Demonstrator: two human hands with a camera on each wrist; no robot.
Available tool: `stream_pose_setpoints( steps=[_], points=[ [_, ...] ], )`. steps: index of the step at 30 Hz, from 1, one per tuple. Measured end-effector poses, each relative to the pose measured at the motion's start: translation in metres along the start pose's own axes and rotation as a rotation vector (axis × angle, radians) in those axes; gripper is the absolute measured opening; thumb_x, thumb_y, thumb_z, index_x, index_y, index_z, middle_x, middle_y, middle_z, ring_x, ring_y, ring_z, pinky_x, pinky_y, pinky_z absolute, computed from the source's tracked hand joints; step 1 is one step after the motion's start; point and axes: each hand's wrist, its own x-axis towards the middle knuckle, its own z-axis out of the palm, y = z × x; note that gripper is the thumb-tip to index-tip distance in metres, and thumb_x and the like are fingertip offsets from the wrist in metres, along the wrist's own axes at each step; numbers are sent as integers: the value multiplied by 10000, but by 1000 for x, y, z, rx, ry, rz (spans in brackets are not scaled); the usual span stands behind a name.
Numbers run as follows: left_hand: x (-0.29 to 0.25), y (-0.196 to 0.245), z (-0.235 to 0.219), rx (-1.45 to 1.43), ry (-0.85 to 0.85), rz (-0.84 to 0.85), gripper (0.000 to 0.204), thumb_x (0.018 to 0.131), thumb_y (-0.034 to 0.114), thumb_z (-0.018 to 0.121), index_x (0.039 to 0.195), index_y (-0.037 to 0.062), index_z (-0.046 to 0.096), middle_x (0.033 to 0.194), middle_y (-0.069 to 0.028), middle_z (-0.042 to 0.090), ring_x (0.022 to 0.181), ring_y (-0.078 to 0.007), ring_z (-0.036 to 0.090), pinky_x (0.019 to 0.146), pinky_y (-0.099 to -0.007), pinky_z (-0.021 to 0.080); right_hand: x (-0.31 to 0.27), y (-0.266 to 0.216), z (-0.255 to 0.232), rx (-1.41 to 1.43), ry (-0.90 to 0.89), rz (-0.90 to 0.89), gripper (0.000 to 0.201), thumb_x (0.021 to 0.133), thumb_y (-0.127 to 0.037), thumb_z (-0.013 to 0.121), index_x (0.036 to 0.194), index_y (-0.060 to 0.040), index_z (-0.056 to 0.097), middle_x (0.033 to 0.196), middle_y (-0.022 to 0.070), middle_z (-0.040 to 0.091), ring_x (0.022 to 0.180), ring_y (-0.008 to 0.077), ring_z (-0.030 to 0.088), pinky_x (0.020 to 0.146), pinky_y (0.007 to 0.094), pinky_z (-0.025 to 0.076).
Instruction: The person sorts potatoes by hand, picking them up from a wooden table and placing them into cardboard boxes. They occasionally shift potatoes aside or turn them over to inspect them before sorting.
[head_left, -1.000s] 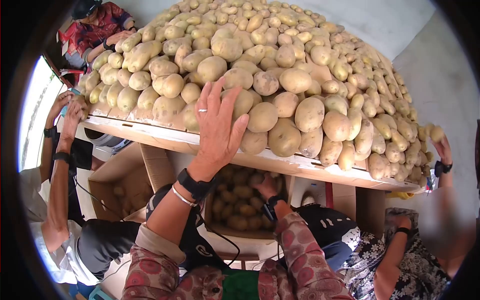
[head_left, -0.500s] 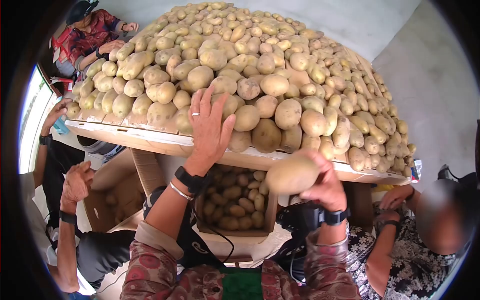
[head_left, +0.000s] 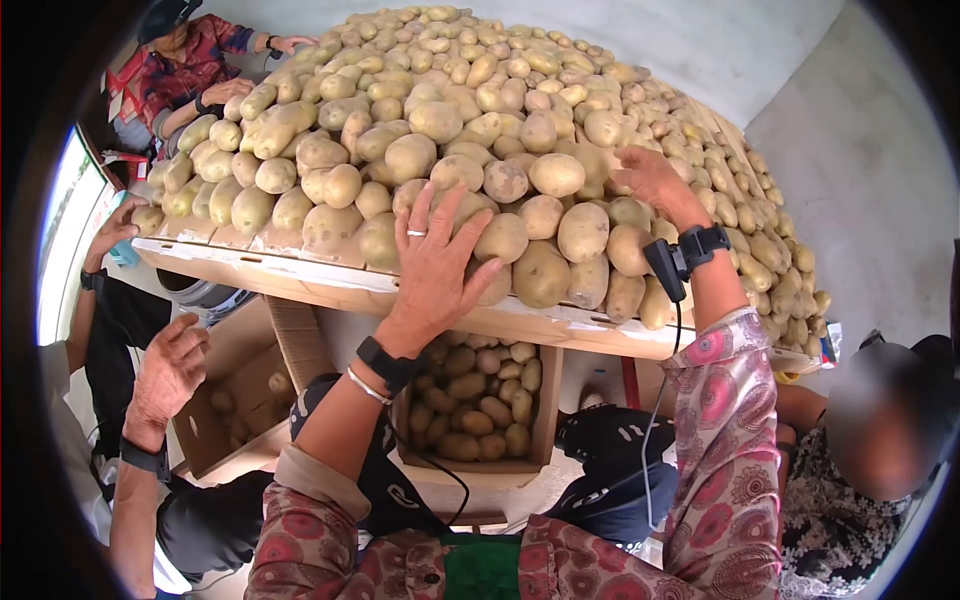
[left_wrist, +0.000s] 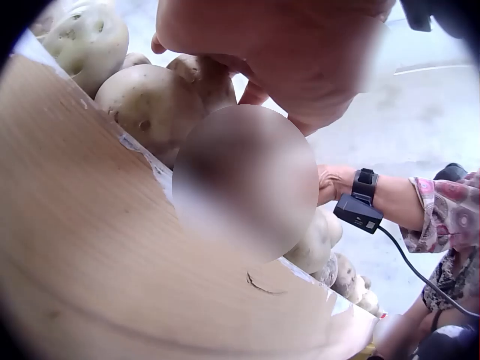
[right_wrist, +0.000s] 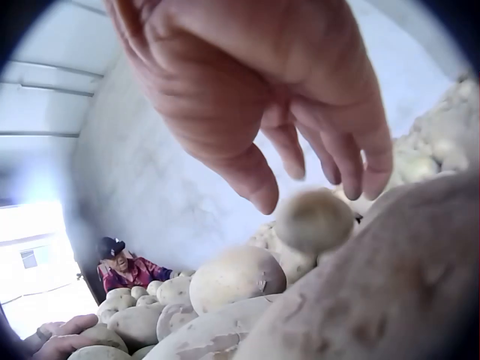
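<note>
A broad heap of potatoes [head_left: 540, 275] covers the slanting board in the head view. My left hand [head_left: 435, 270] rests on potatoes at the board's front edge, its fingers straight and spread, a ring on one of them. Reaching across to the middle of the heap, my right hand [head_left: 660, 185] hangs over the potatoes with its fingers pointing down. In the right wrist view, its thumb and fingers are apart just above a small, blurred potato [right_wrist: 315, 221]. A larger potato [right_wrist: 238, 279] lies close by. A blurred patch hides part of the left wrist view.
Below the board's front edge [head_left: 300, 285] stands a cardboard box [head_left: 480, 478] of potatoes. Another box [head_left: 230, 360], holding some potatoes, is left of it. One person [head_left: 175, 85] sits at the far left corner, another [head_left: 840, 510] at right; someone's hand [head_left: 172, 365] is raised at left.
My right hand was down in the box, then lifted a large potato beside the board; now it is over the heap without that potato. My left hand has stayed on the potatoes.
</note>
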Motion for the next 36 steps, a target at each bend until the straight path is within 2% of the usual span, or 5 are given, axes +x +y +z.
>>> stream_pose_setpoints(
  steps=[9,16,23,29,36],
  points=[
    [0,-6,6,-7,51,15,469,807,370,648,1201,123,582,1389,-142,370,1324,-394,244,1027,-573,209,-101,-53,-38,653,-140,25,357,870,-203,633,1159,-7,559,1103,80,615,1008,164,607,828,286,497],
    [-7,-11,12,-12,113,94,475,787,364,669,1207,160,579,1350,-142,407,1277,-423,302,1025,-546,260,-205,-9,59,598,-992,276,267,918,-244,577,1015,2,615,954,102,656,861,185,652,735,285,540],
    [-1,-10,7,-79,89,158,490,785,286,669,1202,57,555,1316,-210,409,1229,-441,346,1020,-517,299,-215,161,264,-110,-656,-115,327,759,-124,571,1056,12,590,1036,222,609,943,364,581,839,396,485],
    [-5,-13,7,-67,14,56,467,812,291,653,1228,102,558,1375,-189,380,1257,-452,313,1051,-509,274,-210,115,301,-319,-594,265,791,731,-138,593,1416,34,237,1465,257,254,1367,398,227,1140,449,182],
    [0,-5,0,-44,-61,-6,488,789,267,672,1228,91,555,1399,-184,346,1290,-454,265,1057,-517,262,-211,118,335,-583,-526,216,744,736,-200,604,1385,6,306,1434,204,349,1336,345,328,1097,423,282]
  ],
)
